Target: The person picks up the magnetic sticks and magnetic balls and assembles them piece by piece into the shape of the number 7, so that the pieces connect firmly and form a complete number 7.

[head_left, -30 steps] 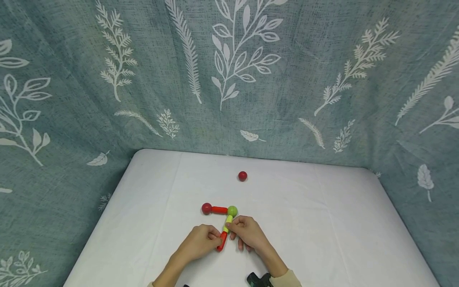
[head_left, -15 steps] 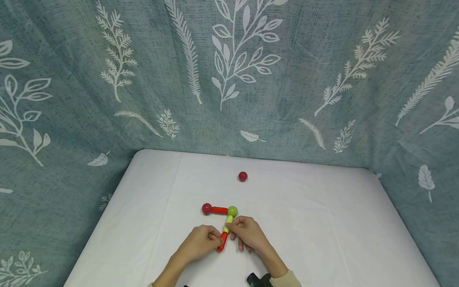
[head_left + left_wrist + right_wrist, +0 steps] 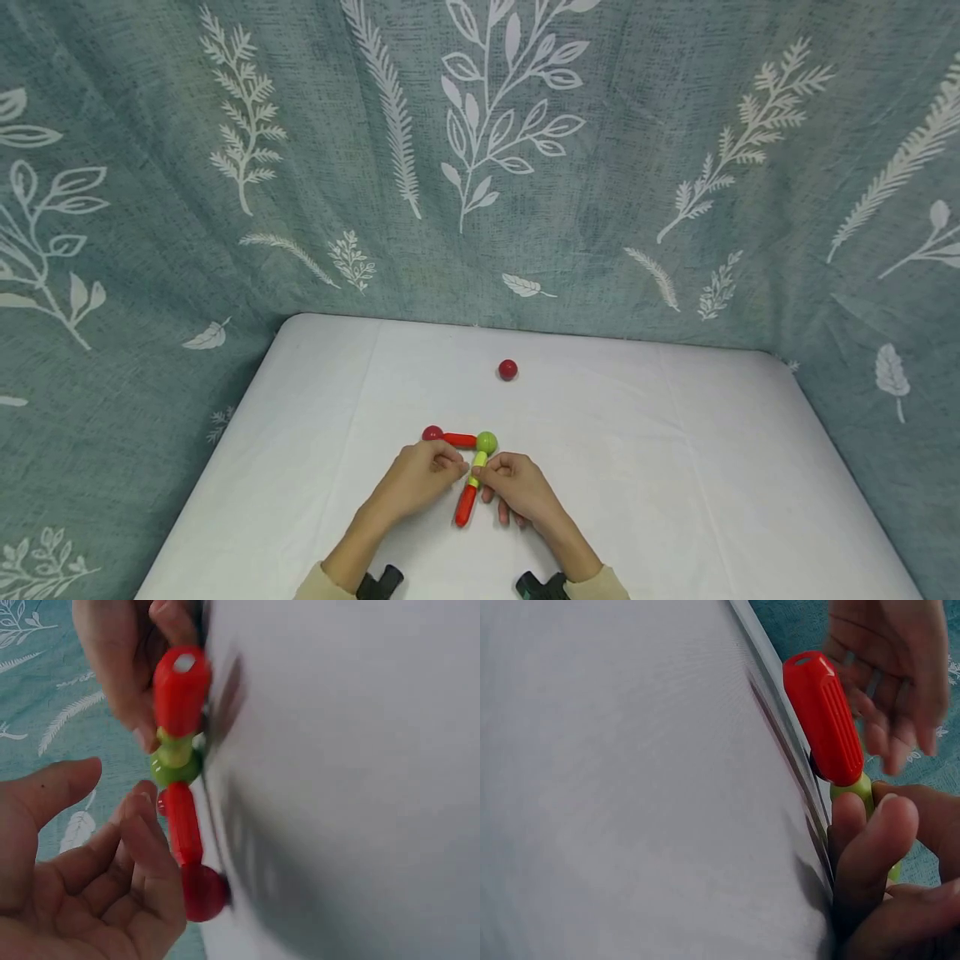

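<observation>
My right hand (image 3: 521, 487) pinches a yellow-green toy stick (image 3: 480, 459) between thumb and fingers. End to end with it, on the near side, lies a red stick (image 3: 466, 505); a light hole shows in its free end (image 3: 184, 663). The yellow-green stick's far end meets a green ball (image 3: 487, 442). From that ball another red stick (image 3: 460, 440) runs left to a dark red ball (image 3: 432, 432), forming a bent chain. My left hand (image 3: 423, 475) hovers just left of the chain, holding nothing. Its thumb (image 3: 56, 787) stands apart from its bent fingers in the left wrist view.
A loose dark red ball (image 3: 507, 370) lies farther back on the white-covered table (image 3: 637, 450). Behind the table hangs a blue-green curtain (image 3: 315, 167) with white leaf prints. Black devices (image 3: 542, 586) sit at both wrists.
My left hand has let go of the near red stick and moved up and slightly left, now beside the yellow-green stick. My right hand and the chain stay in place.
</observation>
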### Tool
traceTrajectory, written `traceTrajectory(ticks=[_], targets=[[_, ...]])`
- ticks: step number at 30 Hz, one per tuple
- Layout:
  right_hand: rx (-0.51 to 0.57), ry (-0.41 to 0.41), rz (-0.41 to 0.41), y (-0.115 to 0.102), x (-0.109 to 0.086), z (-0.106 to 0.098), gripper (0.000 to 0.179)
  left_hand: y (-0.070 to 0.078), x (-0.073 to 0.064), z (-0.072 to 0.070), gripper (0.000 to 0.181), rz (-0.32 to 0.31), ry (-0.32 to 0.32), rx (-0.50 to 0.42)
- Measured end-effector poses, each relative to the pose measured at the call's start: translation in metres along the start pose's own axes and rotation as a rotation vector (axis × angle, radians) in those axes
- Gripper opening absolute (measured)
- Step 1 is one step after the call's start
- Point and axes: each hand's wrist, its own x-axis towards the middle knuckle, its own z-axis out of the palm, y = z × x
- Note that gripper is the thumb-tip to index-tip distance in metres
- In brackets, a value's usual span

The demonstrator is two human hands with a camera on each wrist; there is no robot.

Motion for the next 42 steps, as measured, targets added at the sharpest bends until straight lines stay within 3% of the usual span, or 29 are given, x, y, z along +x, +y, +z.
traceTrajectory(ticks=[4,11,16,21,27,34,42], targets=[[-0.009,0.002,-0.002,0.000,0.000,-0.001,0.035,0.016,0.031,-0.011,0.019,0.070,0.081,0.030],[-0.004,0.019,0.024,0.000,0.001,-0.001,0.033,0.031,0.102,-0.017,0.024,0.178,0.092,0.077],[0.001,0.017,0.032,0.000,0.001,0.000,0.032,0.031,0.145,-0.014,0.031,0.123,0.028,0.050],[0.000,0.018,0.025,0.000,-0.001,0.000,0.031,0.026,0.175,-0.005,0.042,0.017,-0.064,0.038],[0.004,0.011,0.004,0.000,-0.002,-0.001,0.031,0.021,0.191,0.006,0.052,-0.057,-0.126,0.126],[0.003,0.009,-0.005,0.000,-0.002,-0.001,0.033,0.025,0.191,0.010,0.040,-0.081,-0.091,0.174],[0.002,0.009,0.003,-0.001,-0.002,-0.002,0.030,0.023,0.183,0.005,0.035,-0.058,-0.046,0.111]])
